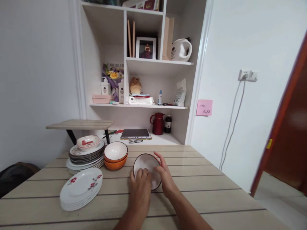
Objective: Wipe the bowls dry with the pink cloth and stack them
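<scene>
A bowl [146,160] with a pale inside and a dark rim is tilted towards me over the middle of the wooden table. My right hand [166,177] grips its right side, with the thumb over the rim and the fingers along the outside. At the near left rim, my left hand [141,185] has its fingers bent into the bowl; its thumb is hidden. Left of the hands stand two orange bowls [115,164], one inside the other, with pale insides and dark rims.
White plates with red flowers [81,185] form a stack at the front left. Behind them a taller plate stack [86,156] carries a small square dish [88,142]. A low wooden stand [80,124] rises behind that. White shelves [157,62] stand beyond the table [216,198], with a red jug [158,124].
</scene>
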`<state>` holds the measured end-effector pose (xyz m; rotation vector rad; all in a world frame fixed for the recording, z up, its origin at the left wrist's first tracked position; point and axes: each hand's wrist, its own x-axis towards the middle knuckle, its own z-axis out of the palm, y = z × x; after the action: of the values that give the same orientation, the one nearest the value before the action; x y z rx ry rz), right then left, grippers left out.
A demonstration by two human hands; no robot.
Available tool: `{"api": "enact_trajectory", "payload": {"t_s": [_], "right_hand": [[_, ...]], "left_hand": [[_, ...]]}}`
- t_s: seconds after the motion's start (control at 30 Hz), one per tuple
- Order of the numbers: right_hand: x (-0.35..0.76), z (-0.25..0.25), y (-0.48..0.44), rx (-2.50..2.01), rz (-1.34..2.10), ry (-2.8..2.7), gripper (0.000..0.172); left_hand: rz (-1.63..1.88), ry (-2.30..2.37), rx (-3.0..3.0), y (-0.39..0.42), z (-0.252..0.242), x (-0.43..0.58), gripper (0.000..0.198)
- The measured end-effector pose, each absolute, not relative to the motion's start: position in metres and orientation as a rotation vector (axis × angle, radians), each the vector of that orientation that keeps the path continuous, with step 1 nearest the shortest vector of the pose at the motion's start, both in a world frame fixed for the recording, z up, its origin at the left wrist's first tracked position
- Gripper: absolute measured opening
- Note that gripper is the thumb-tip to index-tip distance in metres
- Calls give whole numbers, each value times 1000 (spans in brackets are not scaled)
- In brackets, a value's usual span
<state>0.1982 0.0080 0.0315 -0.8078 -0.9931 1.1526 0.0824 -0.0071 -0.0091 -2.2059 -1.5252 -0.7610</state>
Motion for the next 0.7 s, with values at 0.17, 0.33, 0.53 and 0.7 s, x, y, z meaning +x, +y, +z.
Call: {"api": "enact_trajectory", "payload": {"t_s": [0.17,0.33,0.53,0.7], "right_hand": [[196,36,3,-782,1220,-1024,78],[206,34,11,-815,1224,-895,69],[213,28,18,-986,1285,-663,66],[201,29,10,-959,1373,-728,57]], "left_hand": [[-1812,-1754,-2621,-34,-2,90,27],[-3426,-1551,-2430,-43,12,79,42],[-3219,-1736,-1459,-31,8,58,45],[-2493,-1396,-1697,-17,10,65,35]]}}
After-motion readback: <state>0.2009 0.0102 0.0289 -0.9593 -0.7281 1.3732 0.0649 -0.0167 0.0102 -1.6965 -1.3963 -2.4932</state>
